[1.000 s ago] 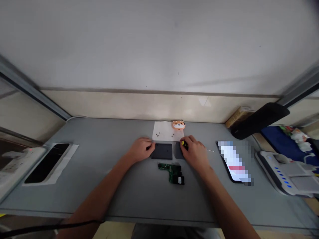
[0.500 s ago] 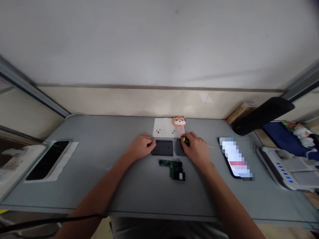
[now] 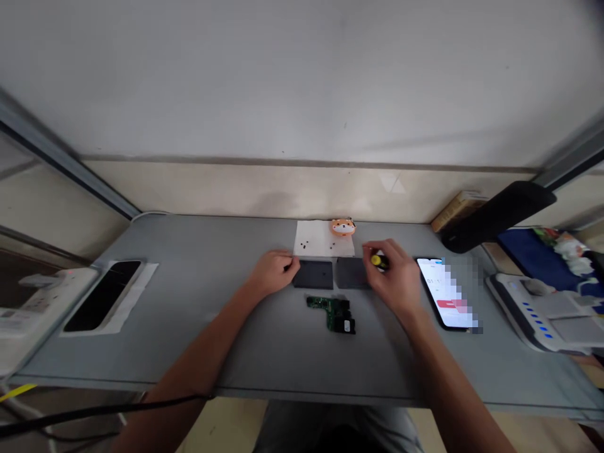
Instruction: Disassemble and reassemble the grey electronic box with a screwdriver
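Note:
My left hand (image 3: 272, 272) is closed at the upper left corner of a dark flat rectangular panel (image 3: 313, 275), thumb and finger pinching its edge. A screwdriver (image 3: 376, 260) with a yellow-and-black handle is in the curled fingers of my right hand (image 3: 395, 275); its shaft is hidden now. Partly under that hand lies a second dark panel (image 3: 350, 272), beside the first with a narrow gap. Nearer to me rests a green circuit board (image 3: 333, 309) with black parts and a white label. Behind the panels, several tiny dark screws (image 3: 304, 244) lie on white paper (image 3: 319, 234).
An orange animal-face case (image 3: 342, 226) sits on the paper. To the right are a lit phone (image 3: 443, 292), a black cylinder (image 3: 500, 217), a box (image 3: 457, 209) and a white-grey device (image 3: 542, 311). A dark phone (image 3: 104, 296) lies left, near a power strip (image 3: 44, 308).
My right hand has moved right and slightly up with the screwdriver, uncovering more of the second panel. My left hand stays at the first panel's corner. The whole view has shifted slightly.

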`<state>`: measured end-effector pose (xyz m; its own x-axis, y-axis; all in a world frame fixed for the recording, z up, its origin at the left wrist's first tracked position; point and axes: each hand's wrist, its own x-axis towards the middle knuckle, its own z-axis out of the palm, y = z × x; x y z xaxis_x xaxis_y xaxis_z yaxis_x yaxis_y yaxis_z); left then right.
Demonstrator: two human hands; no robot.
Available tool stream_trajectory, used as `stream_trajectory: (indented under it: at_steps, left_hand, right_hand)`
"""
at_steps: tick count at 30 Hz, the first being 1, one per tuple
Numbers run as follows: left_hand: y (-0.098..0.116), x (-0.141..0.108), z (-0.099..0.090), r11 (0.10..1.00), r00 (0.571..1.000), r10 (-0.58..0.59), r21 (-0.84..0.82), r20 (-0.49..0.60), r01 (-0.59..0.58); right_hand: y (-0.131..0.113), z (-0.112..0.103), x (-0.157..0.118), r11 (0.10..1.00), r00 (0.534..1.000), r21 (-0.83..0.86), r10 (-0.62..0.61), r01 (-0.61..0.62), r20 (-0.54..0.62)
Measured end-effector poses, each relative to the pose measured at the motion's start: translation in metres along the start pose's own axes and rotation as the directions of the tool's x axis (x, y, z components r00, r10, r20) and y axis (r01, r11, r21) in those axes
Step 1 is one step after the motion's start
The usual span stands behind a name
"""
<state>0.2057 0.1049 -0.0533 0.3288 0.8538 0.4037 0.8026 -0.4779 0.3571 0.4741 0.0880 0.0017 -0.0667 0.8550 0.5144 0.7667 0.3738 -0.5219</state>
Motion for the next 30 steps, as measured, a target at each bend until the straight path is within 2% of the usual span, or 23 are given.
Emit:
stream_trajectory:
  at_steps: [1,2,4,6,11,15,20,21,22,24,26,27,30]
  left_hand:
    - [0.000,0.000,-0.001,1.000,1.000,-0.009,0.004,-0.008,0.009]
    - [-0.001,0.000,-0.001,1.000,1.000,-0.021,0.009,-0.016,0.021]
    - [-0.004,0.000,-0.001,0.999,0.998,-0.051,0.015,-0.030,0.051]
    - [-0.007,-0.001,0.001,0.996,0.996,-0.086,0.022,-0.038,0.087]
    - [-0.016,-0.002,0.003,0.989,0.990,-0.138,0.052,-0.018,0.139]
    - [-0.019,-0.001,-0.004,0.993,0.994,-0.104,0.064,0.042,0.101]
    - [-0.020,0.000,-0.017,0.993,0.994,-0.091,0.076,0.056,0.087]
    - [-0.020,0.000,-0.019,0.992,0.993,-0.100,0.082,0.055,0.095]
    - [-0.019,0.000,-0.021,0.991,0.992,-0.107,0.086,0.060,0.102]
    - [-0.017,-0.001,-0.023,0.991,0.990,-0.109,0.089,0.091,0.101]
    - [-0.014,-0.001,-0.023,0.993,0.986,-0.092,0.082,0.140,0.081]
    - [-0.011,-0.001,-0.022,0.994,0.982,-0.083,0.079,0.167,0.071]
    - [-0.004,0.000,-0.019,0.994,0.970,-0.086,0.081,0.227,0.069]
  right_hand:
    - [-0.003,-0.008,-0.005,1.000,1.000,0.023,-0.018,0.018,-0.015]
    - [-0.005,-0.015,-0.012,0.998,0.999,0.045,-0.046,0.045,0.020]
    - [-0.005,-0.024,-0.030,0.986,0.960,0.038,-0.167,0.163,0.223]
    - [-0.001,-0.025,-0.050,0.955,0.902,-0.030,-0.267,0.294,0.340]
    - [0.015,-0.016,-0.081,0.910,0.838,-0.094,-0.328,0.405,0.436]
    - [0.012,-0.010,-0.078,0.898,0.794,-0.068,-0.347,0.435,0.498]
    - [-0.004,-0.008,-0.051,0.871,0.661,-0.003,-0.371,0.492,0.652]
    - [-0.007,-0.008,-0.041,0.868,0.651,0.030,-0.394,0.495,0.649]
    - [-0.009,-0.007,-0.030,0.873,0.676,0.050,-0.410,0.484,0.613]
    - [-0.011,-0.004,-0.006,0.894,0.775,0.029,-0.403,0.447,0.486]
    - [-0.012,0.004,0.016,0.921,0.848,-0.043,-0.338,0.388,0.408]
    - [-0.012,0.008,0.024,0.928,0.851,-0.069,-0.303,0.366,0.428]
    - [-0.013,0.021,0.034,0.929,0.809,-0.094,-0.258,0.358,0.528]
